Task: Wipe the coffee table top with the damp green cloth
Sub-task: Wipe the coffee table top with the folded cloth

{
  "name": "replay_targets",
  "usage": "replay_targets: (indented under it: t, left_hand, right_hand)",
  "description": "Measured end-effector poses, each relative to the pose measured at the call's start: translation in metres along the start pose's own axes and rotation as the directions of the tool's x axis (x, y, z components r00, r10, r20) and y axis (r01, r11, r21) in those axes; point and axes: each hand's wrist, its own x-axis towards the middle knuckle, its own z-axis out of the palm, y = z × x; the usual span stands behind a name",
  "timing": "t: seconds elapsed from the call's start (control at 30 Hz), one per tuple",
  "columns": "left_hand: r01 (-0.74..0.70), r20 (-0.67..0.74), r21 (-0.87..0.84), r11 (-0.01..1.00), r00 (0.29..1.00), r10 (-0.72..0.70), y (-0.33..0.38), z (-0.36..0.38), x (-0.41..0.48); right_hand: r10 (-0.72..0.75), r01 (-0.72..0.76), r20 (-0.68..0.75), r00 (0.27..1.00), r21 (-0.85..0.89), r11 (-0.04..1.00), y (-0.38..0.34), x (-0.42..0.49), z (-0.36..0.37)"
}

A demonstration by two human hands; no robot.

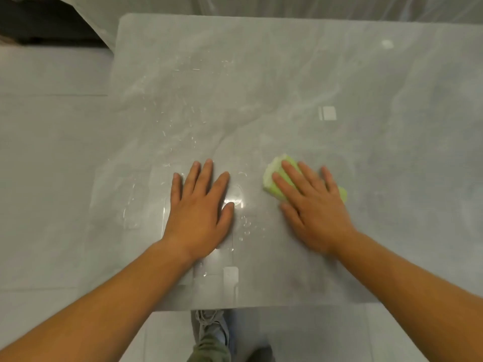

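Two arms (104, 309) are reaching over the gray counter (261, 74). Now the right hand (311, 202) is pressing flat on the green cloth (270, 178), which is poking out under its straight fingers. Nearby, the left hand (201, 205) is lying flat, holding nothing.

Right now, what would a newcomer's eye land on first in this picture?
The bright green cloth stands out first, pressed under the right hand on the near right of the grey coffee table top. Next, the left hand lies flat near the front centre, with water droplets glinting around and beyond it.
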Motion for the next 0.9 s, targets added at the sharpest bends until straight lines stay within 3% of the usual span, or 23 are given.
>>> replay_targets:
  t: [0.07,0.1,0.17,0.23,0.37,0.43,0.57,0.77,0.83,0.9]
  left_hand:
    - [0.054,0.018,0.025,0.998,0.998,-0.055,0.003,0.004,-0.025]
    - [0.083,0.026,0.041,0.996,0.996,-0.084,0.003,0.006,-0.036]
    - [0.122,0.047,0.071,0.990,0.991,-0.125,0.004,0.010,-0.054]
    - [0.142,0.065,0.094,0.985,0.987,-0.149,0.003,0.015,-0.066]
    - [0.143,0.075,0.111,0.983,0.986,-0.152,0.001,0.019,-0.068]
    - [0.144,0.076,0.108,0.984,0.985,-0.152,0.000,0.019,-0.067]
    - [0.139,0.069,0.108,0.984,0.987,-0.147,-0.001,0.022,-0.068]
    - [0.144,0.030,0.079,0.986,0.989,-0.147,-0.002,0.028,-0.067]
    - [0.140,0.028,0.046,0.989,0.990,-0.141,-0.004,0.026,-0.067]
    - [0.120,0.013,0.010,0.993,0.993,-0.120,-0.011,0.021,-0.067]
  right_hand:
    - [0.253,-0.251,-0.021,0.967,0.077,0.965,0.003,0.011,-0.004]
    - [0.300,-0.296,-0.031,0.953,0.103,0.950,-0.006,0.009,-0.003]
    - [0.234,-0.229,-0.057,0.970,0.083,0.970,-0.032,-0.015,0.007]
    - [0.064,-0.061,-0.058,0.996,0.039,0.997,-0.055,-0.054,0.021]
    - [-0.202,0.202,0.013,0.979,-0.003,0.979,-0.051,-0.094,0.031]
    - [-0.144,0.144,0.004,0.990,-0.020,0.989,-0.041,-0.077,0.024]
    - [0.193,-0.190,-0.038,0.980,0.077,0.979,-0.054,-0.059,0.018]
    - [-0.015,0.017,-0.046,0.999,0.050,0.999,-0.088,-0.125,0.047]
    - [-0.014,0.016,-0.043,0.999,0.029,0.999,-0.083,-0.111,0.042]
    - [0.084,-0.081,-0.053,0.995,0.054,0.995,-0.083,-0.079,0.033]
